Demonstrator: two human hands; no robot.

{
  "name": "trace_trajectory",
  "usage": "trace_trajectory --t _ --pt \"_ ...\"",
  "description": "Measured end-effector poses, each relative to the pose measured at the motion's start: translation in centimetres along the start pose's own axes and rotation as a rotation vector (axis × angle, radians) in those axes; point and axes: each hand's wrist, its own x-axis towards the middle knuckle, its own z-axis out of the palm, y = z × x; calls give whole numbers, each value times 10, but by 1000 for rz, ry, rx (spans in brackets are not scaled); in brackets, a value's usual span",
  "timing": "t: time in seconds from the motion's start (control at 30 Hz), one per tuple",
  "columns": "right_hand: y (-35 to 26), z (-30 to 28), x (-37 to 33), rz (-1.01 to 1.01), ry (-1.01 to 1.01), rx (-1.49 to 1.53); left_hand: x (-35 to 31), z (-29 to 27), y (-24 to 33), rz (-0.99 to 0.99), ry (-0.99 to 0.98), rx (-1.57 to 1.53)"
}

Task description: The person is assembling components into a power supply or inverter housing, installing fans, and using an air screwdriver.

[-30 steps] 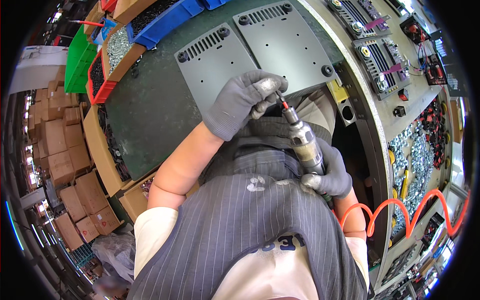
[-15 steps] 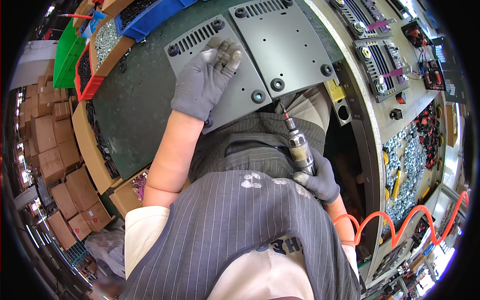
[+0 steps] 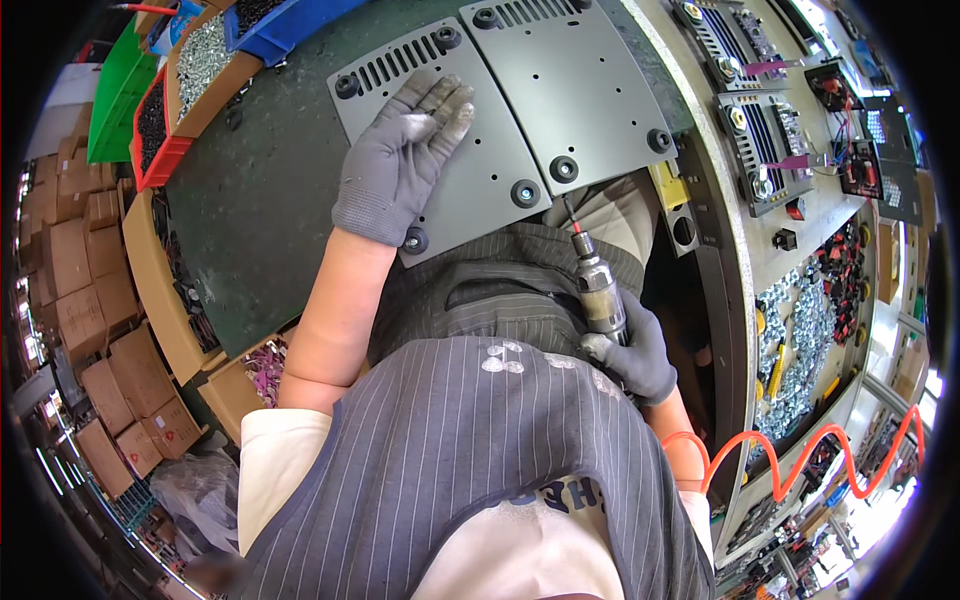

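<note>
My left hand (image 3: 400,150), in a grey glove with worn pale fingertips, is turned palm up over the left grey metal panel (image 3: 485,140). Its fingers are apart and loosely bent, and I make out nothing in them. My right hand (image 3: 642,355), gloved too, is wrapped round an air screwdriver (image 3: 600,298) held by my lap. The driver's bit points up toward the near edges of the panels, apart from them. A second grey metal panel (image 3: 590,110) lies alongside on the right. Both panels have slots, small holes and round black feet (image 3: 525,193) toward their corners.
An orange coiled air hose (image 3: 790,470) runs off to the right. Screw bins, including a red bin (image 3: 165,165) and a blue bin (image 3: 285,35), stand at the far left. On the right bench (image 3: 745,240) lie slotted assemblies (image 3: 765,150) and many shiny metal parts (image 3: 795,340).
My left hand has turned and opened slightly over the panel; a small dark speck seen by its fingers before no longer shows. The view has shifted a little, and the right hand keeps the screwdriver.
</note>
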Motion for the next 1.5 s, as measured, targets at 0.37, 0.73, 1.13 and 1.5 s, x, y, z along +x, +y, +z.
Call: trace_trajectory --t 0.37,0.73,1.13,1.5 --pt "-17 -12 -11 88 -21 1 -17 7 13 -23 -47 530" --pt "-84 9 33 -48 -313 171 -32 14 35 -61 -126 461" --pt "-114 53 66 -177 -433 57 -52 -27 53 59 -45 506" --pt "-111 55 71 -119 -490 129 -55 -11 57 146 125 834"
